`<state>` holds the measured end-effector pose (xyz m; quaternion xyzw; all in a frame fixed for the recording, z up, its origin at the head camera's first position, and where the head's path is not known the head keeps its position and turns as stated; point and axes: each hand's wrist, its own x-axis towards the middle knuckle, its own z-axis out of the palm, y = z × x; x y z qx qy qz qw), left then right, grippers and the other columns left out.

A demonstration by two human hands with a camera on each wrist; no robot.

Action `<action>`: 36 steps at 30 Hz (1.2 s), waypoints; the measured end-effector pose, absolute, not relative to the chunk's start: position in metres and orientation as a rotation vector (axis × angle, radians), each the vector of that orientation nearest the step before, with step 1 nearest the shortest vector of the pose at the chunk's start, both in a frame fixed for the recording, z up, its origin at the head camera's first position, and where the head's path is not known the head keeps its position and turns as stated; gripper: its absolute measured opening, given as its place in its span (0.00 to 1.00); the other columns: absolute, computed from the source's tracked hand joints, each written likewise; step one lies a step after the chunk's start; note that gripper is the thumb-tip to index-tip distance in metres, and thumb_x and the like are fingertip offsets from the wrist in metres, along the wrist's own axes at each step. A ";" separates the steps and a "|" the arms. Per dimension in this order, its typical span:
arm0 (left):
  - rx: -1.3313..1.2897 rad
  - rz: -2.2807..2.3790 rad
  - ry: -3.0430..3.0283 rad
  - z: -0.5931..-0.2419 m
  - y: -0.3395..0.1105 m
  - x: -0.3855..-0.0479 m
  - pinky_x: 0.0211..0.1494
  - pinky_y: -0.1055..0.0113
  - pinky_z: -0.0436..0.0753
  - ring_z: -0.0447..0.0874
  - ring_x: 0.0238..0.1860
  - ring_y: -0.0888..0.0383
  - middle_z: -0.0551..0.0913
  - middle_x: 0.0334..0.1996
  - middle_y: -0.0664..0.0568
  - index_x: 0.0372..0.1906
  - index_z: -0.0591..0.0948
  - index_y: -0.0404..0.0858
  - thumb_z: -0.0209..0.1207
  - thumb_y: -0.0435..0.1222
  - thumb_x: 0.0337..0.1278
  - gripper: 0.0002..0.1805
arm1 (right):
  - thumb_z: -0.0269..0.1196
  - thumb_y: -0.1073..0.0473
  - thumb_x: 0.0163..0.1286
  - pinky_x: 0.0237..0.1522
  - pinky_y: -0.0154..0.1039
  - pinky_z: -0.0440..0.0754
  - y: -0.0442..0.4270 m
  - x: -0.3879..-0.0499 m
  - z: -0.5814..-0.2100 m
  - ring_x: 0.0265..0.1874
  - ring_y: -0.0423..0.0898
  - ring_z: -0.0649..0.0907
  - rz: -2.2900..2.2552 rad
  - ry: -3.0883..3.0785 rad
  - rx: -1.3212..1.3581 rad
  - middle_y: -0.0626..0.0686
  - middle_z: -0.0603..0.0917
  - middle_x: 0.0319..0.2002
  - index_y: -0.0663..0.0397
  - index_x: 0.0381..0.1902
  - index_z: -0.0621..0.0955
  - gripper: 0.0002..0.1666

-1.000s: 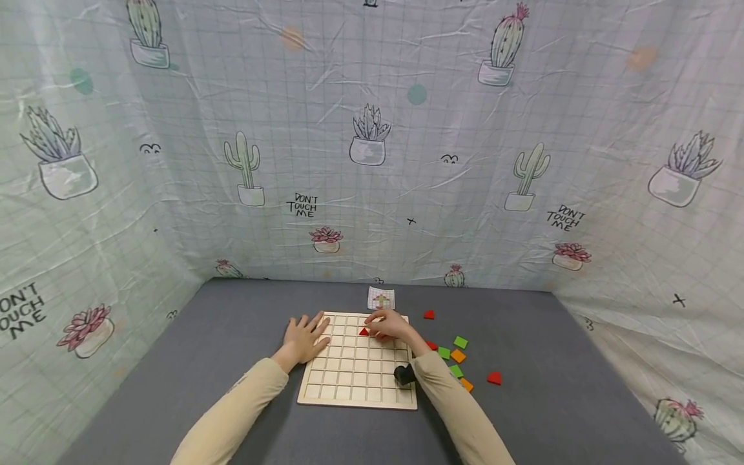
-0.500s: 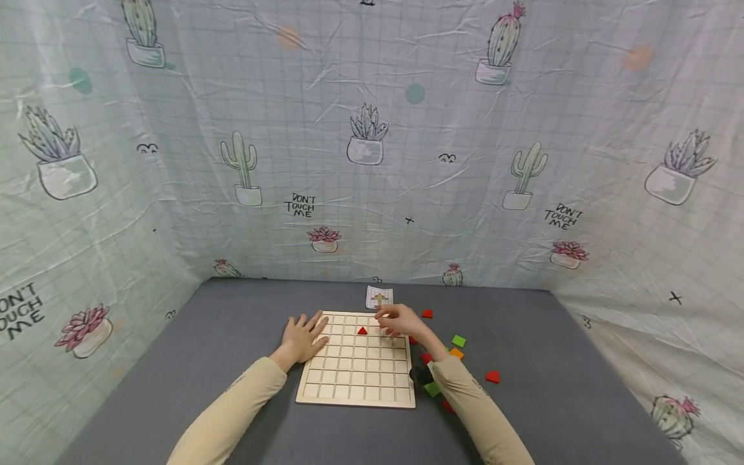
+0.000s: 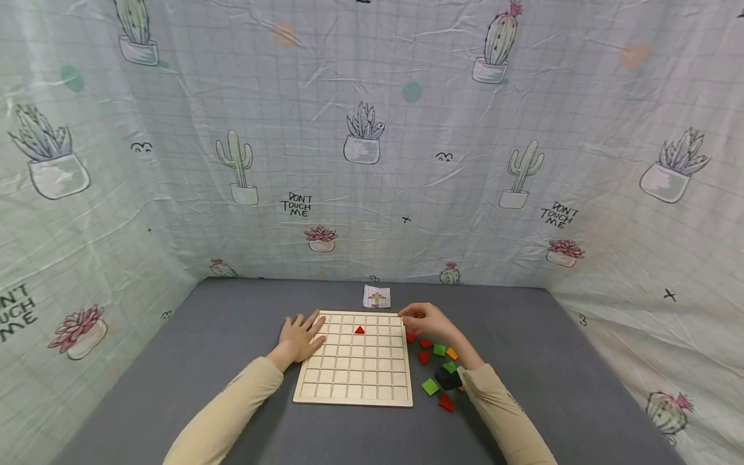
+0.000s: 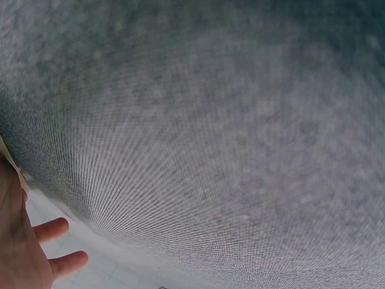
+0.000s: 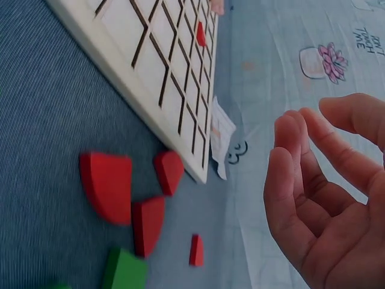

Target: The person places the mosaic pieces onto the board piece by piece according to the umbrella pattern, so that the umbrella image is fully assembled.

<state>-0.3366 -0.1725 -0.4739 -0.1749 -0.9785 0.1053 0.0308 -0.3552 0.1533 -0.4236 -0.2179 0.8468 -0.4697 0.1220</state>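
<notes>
A pale wooden grid board (image 3: 352, 374) lies on the table, and one red triangular piece (image 3: 360, 330) sits in a cell of its upper part. My left hand (image 3: 298, 337) rests spread on the board's left edge; the left wrist view shows two of its fingers (image 4: 53, 230) outstretched. Over the board's upper right corner is my right hand (image 3: 429, 321), its fingers loosely bent. In the right wrist view nothing lies between its thumb and fingertips (image 5: 287, 129). Nearest to it on the table are red pieces, among them a red quarter-round piece (image 5: 111, 186).
Green squares (image 3: 430, 387), orange pieces (image 3: 452, 353) and more red pieces (image 3: 445, 403) are scattered right of the board, some hidden by my right forearm. A small printed card (image 3: 376, 296) lies behind the board. A patterned curtain (image 3: 372, 245) borders the grey table.
My right hand has moved right, from beside the red triangular piece to the board's upper right corner. The triangular piece stays in its cell. My left hand keeps its place.
</notes>
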 end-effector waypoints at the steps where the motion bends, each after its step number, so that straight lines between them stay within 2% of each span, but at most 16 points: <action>1: -0.539 0.320 -3.016 -0.474 -0.173 -0.337 0.57 0.41 0.62 0.61 0.62 0.42 0.57 0.68 0.50 0.67 0.58 0.46 0.38 0.54 0.64 0.30 | 0.54 0.56 0.66 0.37 0.43 0.81 0.156 -0.355 -0.423 0.38 0.58 0.80 -1.366 2.478 -0.636 0.67 0.78 0.44 0.62 0.50 0.76 0.19; 6: -0.537 0.318 -3.009 -0.473 -0.173 -0.336 0.57 0.41 0.62 0.61 0.61 0.42 0.57 0.68 0.51 0.67 0.59 0.46 0.38 0.54 0.64 0.30 | 0.55 0.54 0.65 0.35 0.40 0.81 0.169 -0.354 -0.425 0.34 0.51 0.81 -1.344 2.520 -0.589 0.64 0.79 0.41 0.59 0.49 0.77 0.19; 10: -0.536 0.317 -3.006 -0.471 -0.173 -0.334 0.56 0.42 0.63 0.62 0.61 0.42 0.58 0.67 0.50 0.67 0.60 0.45 0.39 0.54 0.64 0.30 | 0.54 0.56 0.66 0.33 0.40 0.80 0.180 -0.354 -0.428 0.31 0.47 0.80 -1.316 2.543 -0.594 0.62 0.81 0.37 0.63 0.49 0.77 0.19; 16: -0.537 0.281 -3.009 -0.472 -0.173 -0.335 0.57 0.41 0.62 0.62 0.61 0.41 0.58 0.67 0.50 0.67 0.60 0.45 0.39 0.54 0.64 0.30 | 0.55 0.58 0.65 0.33 0.46 0.81 0.191 -0.354 -0.435 0.28 0.47 0.80 -1.299 2.524 -0.597 0.65 0.80 0.34 0.71 0.50 0.74 0.21; 22: -0.537 0.274 -3.015 -0.475 -0.173 -0.337 0.57 0.41 0.62 0.62 0.61 0.41 0.57 0.68 0.51 0.67 0.59 0.46 0.38 0.54 0.64 0.30 | 0.57 0.59 0.63 0.30 0.42 0.80 0.196 -0.360 -0.449 0.27 0.47 0.79 -1.314 2.499 -0.554 0.63 0.81 0.33 0.70 0.48 0.76 0.20; 31: -0.535 0.267 -3.020 -0.475 -0.173 -0.337 0.57 0.41 0.62 0.62 0.61 0.41 0.57 0.68 0.51 0.67 0.59 0.46 0.38 0.54 0.64 0.30 | 0.57 0.66 0.61 0.24 0.37 0.76 0.192 -0.365 -0.461 0.25 0.45 0.77 -1.265 2.511 -0.543 0.62 0.83 0.34 0.68 0.45 0.77 0.15; 36: -0.530 0.275 -3.013 -0.477 -0.174 -0.339 0.57 0.42 0.62 0.62 0.61 0.42 0.56 0.68 0.51 0.67 0.58 0.47 0.38 0.55 0.64 0.30 | 0.58 0.67 0.59 0.20 0.35 0.72 0.186 -0.373 -0.462 0.19 0.42 0.73 -1.220 2.540 -0.515 0.60 0.83 0.31 0.67 0.44 0.78 0.15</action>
